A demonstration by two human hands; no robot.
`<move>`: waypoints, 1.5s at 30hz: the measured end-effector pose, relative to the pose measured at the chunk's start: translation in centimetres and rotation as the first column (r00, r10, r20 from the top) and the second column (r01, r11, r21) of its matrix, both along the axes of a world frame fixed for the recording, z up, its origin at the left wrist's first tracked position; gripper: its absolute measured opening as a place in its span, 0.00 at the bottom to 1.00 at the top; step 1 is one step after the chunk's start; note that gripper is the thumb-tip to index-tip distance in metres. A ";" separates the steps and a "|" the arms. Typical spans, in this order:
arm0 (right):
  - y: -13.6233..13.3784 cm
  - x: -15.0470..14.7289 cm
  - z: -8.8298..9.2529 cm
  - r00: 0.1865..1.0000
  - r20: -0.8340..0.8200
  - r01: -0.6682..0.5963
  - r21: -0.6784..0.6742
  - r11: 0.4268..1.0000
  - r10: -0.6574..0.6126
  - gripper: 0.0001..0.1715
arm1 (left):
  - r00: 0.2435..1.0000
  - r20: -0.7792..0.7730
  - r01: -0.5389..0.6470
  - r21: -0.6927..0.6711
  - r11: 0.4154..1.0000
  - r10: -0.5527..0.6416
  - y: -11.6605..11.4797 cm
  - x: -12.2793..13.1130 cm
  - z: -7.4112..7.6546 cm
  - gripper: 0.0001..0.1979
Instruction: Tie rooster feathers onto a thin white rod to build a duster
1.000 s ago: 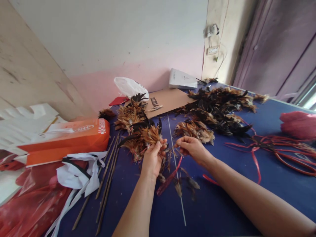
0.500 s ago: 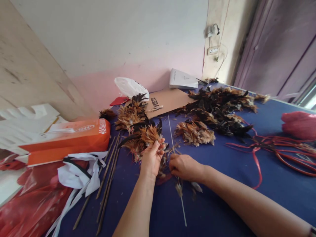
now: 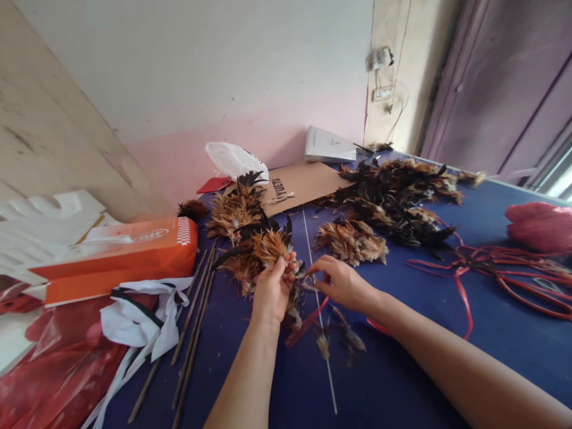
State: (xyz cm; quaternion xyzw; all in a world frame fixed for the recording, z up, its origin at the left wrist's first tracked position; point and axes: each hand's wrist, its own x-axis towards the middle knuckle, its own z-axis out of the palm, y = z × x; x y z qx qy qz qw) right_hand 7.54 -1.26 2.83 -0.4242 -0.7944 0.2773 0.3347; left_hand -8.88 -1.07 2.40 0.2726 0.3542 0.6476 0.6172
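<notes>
Right hand back up beside the feathers

Since half a second ago the right hand [image 3: 346, 285] has risen from lower over the blue table [image 3: 393, 369] to the left hand [image 3: 271, 292], which has barely shifted. The right thumb and forefinger nearly meet; whether they pinch a wisp, I cannot tell. The left fingers are curled closed around a feather bunch [image 3: 270, 243], hiding its lower end. The right hand covers part of a red strip [image 3: 308, 325], and the picture's edges cut off both forearms. The held bunch, ginger-brown and fanned at the top, sits over the middle of the table, overlapping darker feathers [image 3: 239, 262] behind, so its outline there is probably blurred into theirs.
</notes>
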 end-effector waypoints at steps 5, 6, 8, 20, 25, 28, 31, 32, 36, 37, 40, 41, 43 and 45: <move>-1.1 -0.6 -0.4 0.864 0.478 -0.226 0.081 0.971 0.162 0.07 | 1.000 0.010 0.011 0.017 1.000 -0.011 0.0 0.0 0.0 0.06; -1.0 -0.7 -0.6 0.855 0.495 -0.219 0.073 0.973 0.155 0.06 | 1.000 0.014 0.014 0.020 1.000 -0.014 0.0 0.0 0.0 0.06; -0.5 -0.5 -0.9 0.894 0.426 -0.180 0.064 0.982 0.136 0.05 | 1.000 0.021 0.013 0.024 1.000 -0.013 0.0 0.0 0.0 0.06; 1.2 0.8 0.2 0.612 -0.761 -0.554 -0.608 0.568 -0.218 0.12 | 0.985 0.058 0.164 0.008 0.986 -0.165 -0.8 1.0 0.3 0.05; 0.9 -0.1 -0.6 0.647 -0.739 -0.599 -0.644 0.476 -0.186 0.11 | 0.958 -0.067 0.284 0.056 0.957 -0.280 -1.4 1.6 0.3 0.07; 0.9 0.0 -0.6 0.711 -0.684 -0.512 -0.664 0.545 -0.166 0.12 | 0.963 -0.092 0.261 0.067 0.963 -0.255 -1.4 1.6 0.2 0.07; 1.0 0.5 -0.1 0.746 -0.637 -0.355 -0.626 0.694 -0.193 0.14 | 0.959 -0.165 0.244 0.073 0.967 -0.230 -1.4 1.6 0.0 0.08; 1.1 0.7 0.2 0.745 -0.634 -0.306 -0.601 0.739 -0.208 0.14 | 0.955 -0.205 0.232 0.072 0.970 -0.213 -1.4 1.6 -0.1 0.09; 1.0 1.1 1.3 0.768 -0.606 -0.170 -0.505 0.846 -0.207 0.13 | 0.919 -0.369 0.188 0.097 0.977 -0.140 -1.3 1.7 -0.5 0.12; 0.9 1.0 1.4 0.788 -0.580 -0.134 -0.489 0.862 -0.206 0.12 | 0.907 -0.401 0.189 0.110 0.976 -0.130 -1.3 1.7 -0.6 0.12; 0.7 0.7 1.5 0.842 -0.494 -0.043 -0.464 0.885 -0.218 0.10 | 0.880 -0.462 0.195 0.136 0.971 -0.112 -1.3 1.8 -0.9 0.15; 0.7 0.6 1.5 0.851 -0.475 -0.026 -0.460 0.887 -0.222 0.10 | 0.875 -0.473 0.195 0.140 0.971 -0.107 -1.3 1.8 -0.9 0.15; 0.7 0.5 1.4 0.858 -0.465 -0.016 -0.453 0.891 -0.221 0.10 | 0.867 -0.487 0.198 0.142 0.970 -0.105 -1.3 1.9 -0.9 0.15; 0.7 0.5 1.3 0.858 -0.464 -0.014 -0.450 0.893 -0.221 0.11 | 0.862 -0.495 0.199 0.140 0.970 -0.105 -1.3 1.9 -0.9 0.15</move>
